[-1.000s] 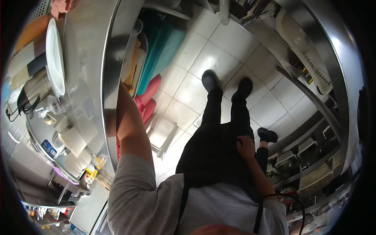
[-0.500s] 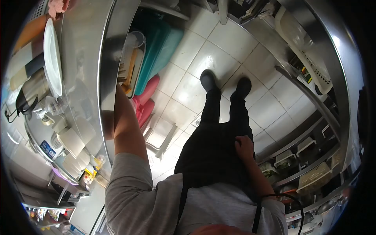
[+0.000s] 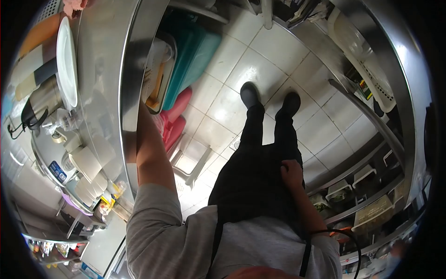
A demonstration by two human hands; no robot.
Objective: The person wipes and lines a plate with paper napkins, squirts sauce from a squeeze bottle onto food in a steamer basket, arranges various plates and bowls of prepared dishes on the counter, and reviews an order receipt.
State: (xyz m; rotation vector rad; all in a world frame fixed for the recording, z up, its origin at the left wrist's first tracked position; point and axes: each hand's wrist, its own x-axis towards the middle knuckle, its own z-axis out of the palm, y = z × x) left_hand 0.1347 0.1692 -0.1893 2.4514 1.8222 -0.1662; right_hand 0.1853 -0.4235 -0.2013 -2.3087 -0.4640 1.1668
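Note:
My left arm reaches down under the edge of the steel counter [image 3: 104, 69] at the left, and the counter hides my left hand. Just beyond the forearm, on the lower level, is a tray [image 3: 173, 63] with a clear container and brown wooden-looking pieces. A teal bin [image 3: 197, 56] stands beside it. Against the front of my black apron [image 3: 251, 186] rests my right hand [image 3: 291, 173], its fingers curled in, with no object visible in it.
A white oval plate [image 3: 67, 63] and a kitchen scale [image 3: 58, 171] are on the left counter. Pink boots [image 3: 179, 111] and a white stool [image 3: 193, 158] stand low at the left. Shelves with containers [image 3: 364, 176] line the right side.
Another person's leg and dark shoe, seen at the right one second ago, are gone from view. More of the tray beneath the counter shows now. My right hand stays in place.

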